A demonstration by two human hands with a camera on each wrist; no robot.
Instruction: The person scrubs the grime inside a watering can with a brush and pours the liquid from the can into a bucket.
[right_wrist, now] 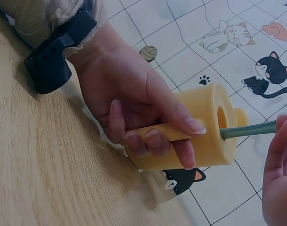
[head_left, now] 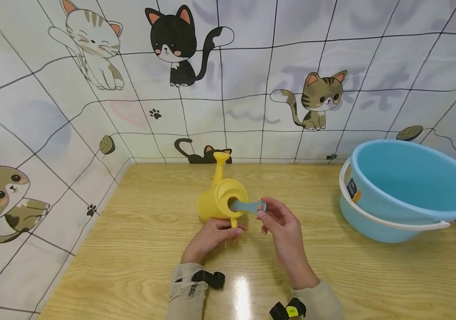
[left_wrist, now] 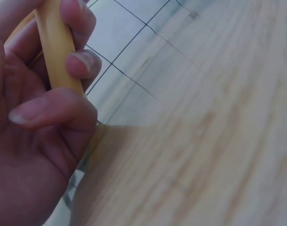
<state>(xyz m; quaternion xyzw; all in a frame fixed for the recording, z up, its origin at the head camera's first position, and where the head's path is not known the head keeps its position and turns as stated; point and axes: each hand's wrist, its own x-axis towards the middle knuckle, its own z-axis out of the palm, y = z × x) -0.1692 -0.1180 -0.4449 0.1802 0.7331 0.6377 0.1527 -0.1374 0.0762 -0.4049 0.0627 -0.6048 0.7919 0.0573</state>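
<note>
A yellow watering can (head_left: 209, 205) stands on the wooden table, its spout toward the wall and its round top opening facing me. My left hand (head_left: 208, 238) grips the can's handle; in the left wrist view its fingers curl round the yellow handle (left_wrist: 57, 47). Between thumb and fingers, my right hand (head_left: 288, 233) pinches the end of a blue-grey plastic stick-like handle (head_left: 251, 207). The other end of this handle (right_wrist: 251, 130) goes into the can's opening, so what it carries inside is hidden.
Two light-blue tubs, one set inside the other, are at the right; the upper basin (head_left: 412, 182) tilts in the lower bucket (head_left: 366, 222), which has a white carrying handle. A cat-patterned wall covering (head_left: 248, 115) rises behind and left of the table (head_left: 140, 249).
</note>
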